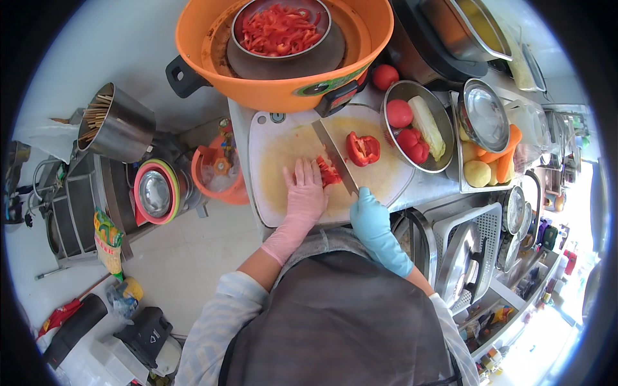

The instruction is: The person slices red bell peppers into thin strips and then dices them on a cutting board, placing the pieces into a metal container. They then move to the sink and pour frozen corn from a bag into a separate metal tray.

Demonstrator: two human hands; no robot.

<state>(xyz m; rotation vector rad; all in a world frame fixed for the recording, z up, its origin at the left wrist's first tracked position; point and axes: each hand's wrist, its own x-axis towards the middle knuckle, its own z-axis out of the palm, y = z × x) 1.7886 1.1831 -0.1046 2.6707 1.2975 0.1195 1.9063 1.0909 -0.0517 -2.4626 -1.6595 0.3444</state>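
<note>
My right hand [372,217], in a blue glove, grips the handle of a cleaver [335,157]. Its broad blade slants away across the white, yellow-stained cutting board [285,130]. In a thin pink glove, my left hand [307,190] presses its fingertips on cut red bell pepper [328,171], close to the left side of the blade. Part of that pepper is hidden under the fingers. Right of the blade lies a red bell pepper piece [363,148], its hollow inside showing. Beyond the board, sliced red pepper [280,29] fills a metal bowl [233,34].
The bowl sits inside a large orange appliance [207,62] at the board's far edge. At right, a metal colander [437,166] holds tomato, pepper and cabbage. Past it, a tray [456,178] carries potatoes and carrots [504,157]. An orange gas cylinder [212,186] stands left of the counter.
</note>
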